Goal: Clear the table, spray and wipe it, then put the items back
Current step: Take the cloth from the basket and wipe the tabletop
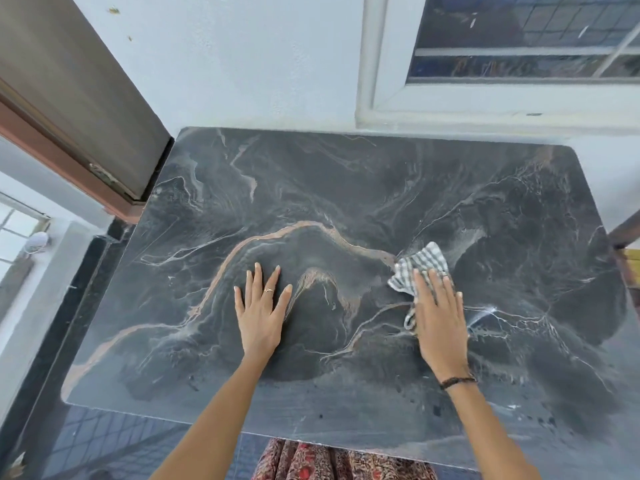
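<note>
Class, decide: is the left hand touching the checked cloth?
Apart. The head view shows the left hand flat on the table, bare marble separating it from the checked cloth under the right hand.

No text, label or number is readable anywhere in view.

Cloth [417, 268] partly hidden under right hand [438, 313]; covered part not visible. Table [346, 188] right edge cut by frame. Window [519, 39] cut off top and right. Door [69, 98] cut off left. Patterned fabric [339, 462] cut at bottom edge.
</note>
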A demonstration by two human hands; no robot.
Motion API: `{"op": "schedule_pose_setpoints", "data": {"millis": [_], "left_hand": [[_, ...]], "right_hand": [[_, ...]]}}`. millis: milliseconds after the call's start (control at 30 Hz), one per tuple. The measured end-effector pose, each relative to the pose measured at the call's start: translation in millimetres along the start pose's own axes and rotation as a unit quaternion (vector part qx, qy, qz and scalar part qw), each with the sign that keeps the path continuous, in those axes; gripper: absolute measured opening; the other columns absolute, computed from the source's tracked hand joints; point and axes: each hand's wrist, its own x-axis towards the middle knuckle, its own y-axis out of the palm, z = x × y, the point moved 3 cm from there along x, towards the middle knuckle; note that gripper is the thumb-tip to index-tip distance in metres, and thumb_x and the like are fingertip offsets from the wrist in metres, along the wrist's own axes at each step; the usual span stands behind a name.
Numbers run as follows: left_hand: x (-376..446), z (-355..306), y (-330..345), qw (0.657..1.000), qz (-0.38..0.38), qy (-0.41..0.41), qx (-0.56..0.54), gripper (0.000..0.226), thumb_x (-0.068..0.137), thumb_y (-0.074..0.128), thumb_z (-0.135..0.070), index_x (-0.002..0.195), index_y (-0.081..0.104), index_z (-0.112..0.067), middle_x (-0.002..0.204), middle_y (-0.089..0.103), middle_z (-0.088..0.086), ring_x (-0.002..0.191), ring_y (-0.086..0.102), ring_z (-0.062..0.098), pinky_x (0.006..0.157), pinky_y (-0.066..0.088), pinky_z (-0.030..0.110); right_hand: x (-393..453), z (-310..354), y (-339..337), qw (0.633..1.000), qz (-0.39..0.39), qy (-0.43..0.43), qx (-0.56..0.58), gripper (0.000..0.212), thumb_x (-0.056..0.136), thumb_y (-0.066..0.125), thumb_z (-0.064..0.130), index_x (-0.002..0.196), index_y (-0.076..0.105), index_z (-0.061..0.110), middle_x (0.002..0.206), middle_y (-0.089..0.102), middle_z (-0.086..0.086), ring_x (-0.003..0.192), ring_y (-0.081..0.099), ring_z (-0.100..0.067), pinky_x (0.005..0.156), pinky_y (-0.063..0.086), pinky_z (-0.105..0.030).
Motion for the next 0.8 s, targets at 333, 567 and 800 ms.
{"op": "schedule_pose_setpoints", "data": {"millis": [333,567,800], "left_hand": [[-1.0,-1.7,-1.7,1.000,-0.012,0.017,0.005,0.060,0.086,0.008,-0.058,0.135,0.038,-0.043,0.155,0.017,-0.008,0.145,0.003,0.013,0.116,-0.011,0.034],[-8.0,-42.9,9.4,0.996,-0.044,0.068,-0.027,0.059,0.093,0.011,-0.047,0.139,0.040,-0.024,0.155,0.005,-0.009,0.142,-0.001,0.006,0.117,-0.003,0.036],[-43.6,-150.2,76.2,0.985,0.033,0.166,-0.038,0.066,0.094,-0.001,-0.053,0.143,0.031,-0.022,0.153,0.007,-0.009,0.142,0.000,0.005,0.116,-0.008,0.027]], "right_hand": [[-14.6,62.5,21.7,0.996,-0.036,0.068,0.044,0.067,0.080,0.059,-0.005,0.141,0.037,0.011,0.146,0.038,-0.016,0.136,0.033,-0.035,0.112,0.024,-0.048],[-50.3,118.9,33.3,0.983,0.035,-0.178,0.012,0.054,0.083,0.048,0.010,0.135,0.044,0.020,0.141,0.048,-0.006,0.131,0.045,-0.024,0.109,0.022,-0.042],[-20.3,-95.5,-20.0,0.999,0.014,0.047,-0.007,0.056,0.089,0.052,0.004,0.142,0.036,0.010,0.148,0.037,-0.013,0.138,0.032,-0.031,0.113,0.021,-0.041]]}}
